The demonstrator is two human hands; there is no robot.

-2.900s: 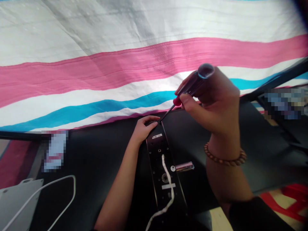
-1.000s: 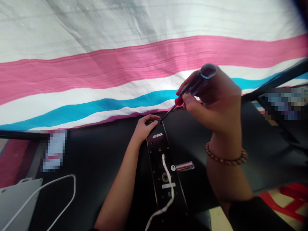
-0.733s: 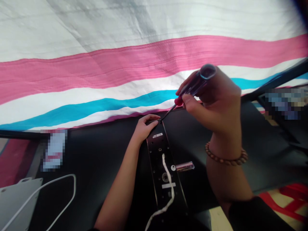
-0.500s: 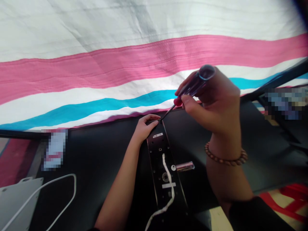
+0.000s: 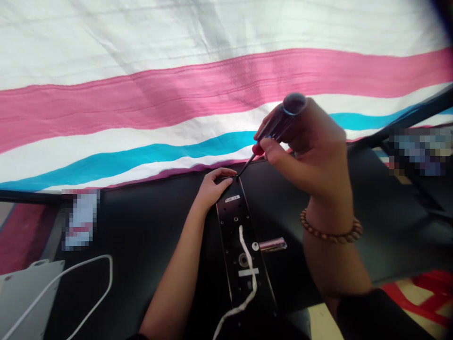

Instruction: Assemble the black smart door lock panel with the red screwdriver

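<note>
A long black metal panel [image 5: 231,238] with screw holes, a small label and a white cable [image 5: 249,264] lies lengthwise in front of me. My right hand [image 5: 311,146] is wrapped round a screwdriver [image 5: 274,125] with a clear handle and red collar, tilted so that its tip meets the panel's far end. Beside that tip, my left hand [image 5: 214,186] rests on the panel's far left corner, thumb and fingers bent around the edge. Whether a small part sits between those fingertips cannot be made out. A second clear-handled tool [image 5: 273,244] lies against the panel's right side.
The black table [image 5: 141,226] runs under everything. A striped cloth sheet [image 5: 177,104] hangs just behind its far edge. At lower left are a grey metal plate [image 5: 31,293] and a loop of white cord [image 5: 111,274]. A red stool [image 5: 421,297] stands at lower right.
My right hand and the screwdriver handle have shifted slightly left, leaving the screwdriver a bit more upright. The tip stays at the panel's far end, and my left hand has not moved.
</note>
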